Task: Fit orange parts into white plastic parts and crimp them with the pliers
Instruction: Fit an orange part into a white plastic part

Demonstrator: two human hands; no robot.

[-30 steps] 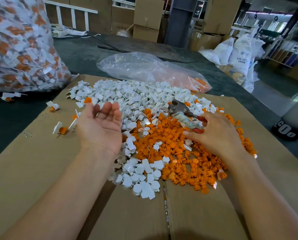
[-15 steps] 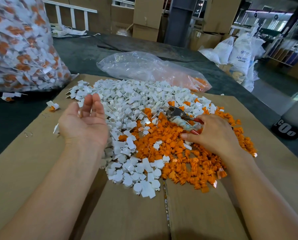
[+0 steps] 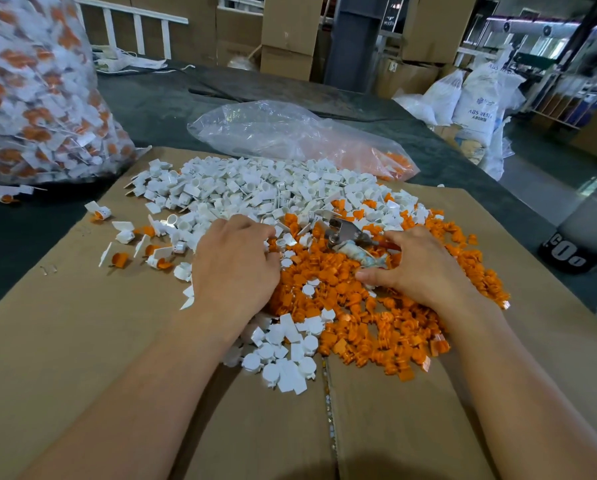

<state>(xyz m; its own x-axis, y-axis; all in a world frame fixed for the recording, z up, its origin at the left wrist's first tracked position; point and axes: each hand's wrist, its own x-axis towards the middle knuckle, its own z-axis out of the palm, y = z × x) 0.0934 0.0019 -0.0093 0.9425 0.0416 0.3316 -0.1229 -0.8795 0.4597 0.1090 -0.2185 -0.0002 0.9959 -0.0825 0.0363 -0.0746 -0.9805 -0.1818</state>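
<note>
A heap of white plastic parts and a heap of orange parts lie mixed on a cardboard sheet. My left hand is palm down where the two heaps meet, its fingers curled into the parts; whether it holds one is hidden. My right hand rests on the orange heap and grips the handles of the pliers. The metal jaws of the pliers point left toward my left hand, and one handle is wrapped in pale tape.
Several fitted white-and-orange pieces lie loose at the left of the cardboard. A big clear bag of fitted pieces stands far left. A flatter plastic bag lies behind the heaps. The table edge drops off on the right.
My left hand was palm up and open at the left; it has turned over and come down right onto the parts. My right hand and the pliers have barely moved.
</note>
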